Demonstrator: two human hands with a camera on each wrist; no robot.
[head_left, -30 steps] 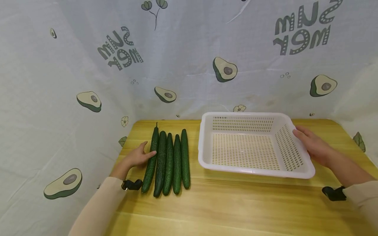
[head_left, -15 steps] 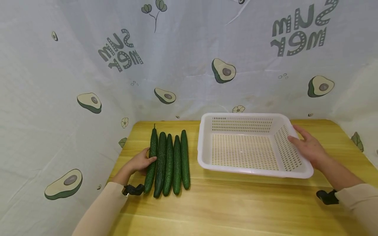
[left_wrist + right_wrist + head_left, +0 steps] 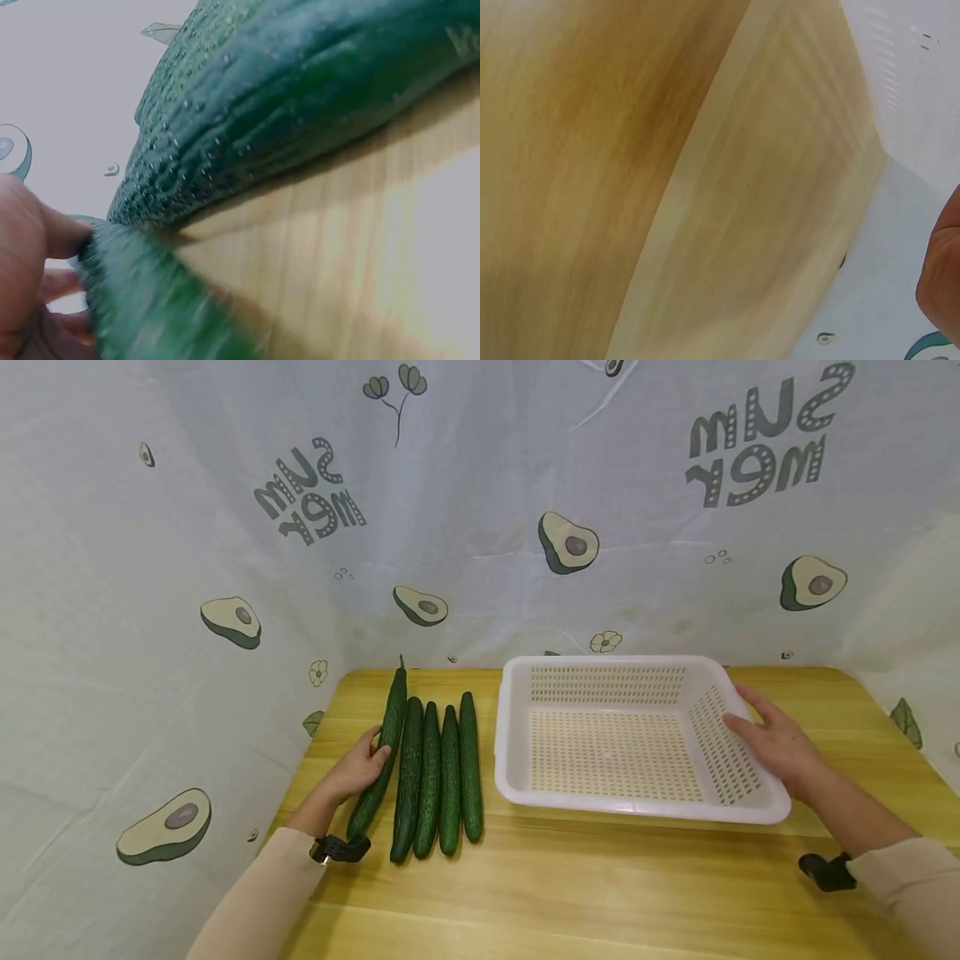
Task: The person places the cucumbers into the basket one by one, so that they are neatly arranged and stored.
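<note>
- Holds the leftmost cucumber [image 3: 393, 714] in the left grip [image 3: 362, 768], pinching around its middle, with the thumb over the top and the other fingers curled beneath, partly hidden.
- Compared with half a second ago, tilts that cucumber more aslant: pushes the stem end farther back and to the right, swings the near end out to the left, toward the wrist.
- Opens a wedge of table [image 3: 570, 885] between its near half and the row; probably lifts it too, judging by the blur in the left wrist view, but cannot confirm.
- Next to the right, leaves four other cucumbers [image 3: 429, 777] side by side on the table, all unmoved.
- Farther right, across a gap, has the basket [image 3: 637, 810] now slightly to the left and nearer the body than before, so a little closer to the row.
- At far right, pinches the basket's right rim in the right grip [image 3: 780, 747], with the thumb inside and the fingers outside, partly hidden; in the right wrist view, shows only a bit of hand near the white wall.
- As a judgement, counts as one cucumber taken out of the row, with the basket kept under control.
</note>
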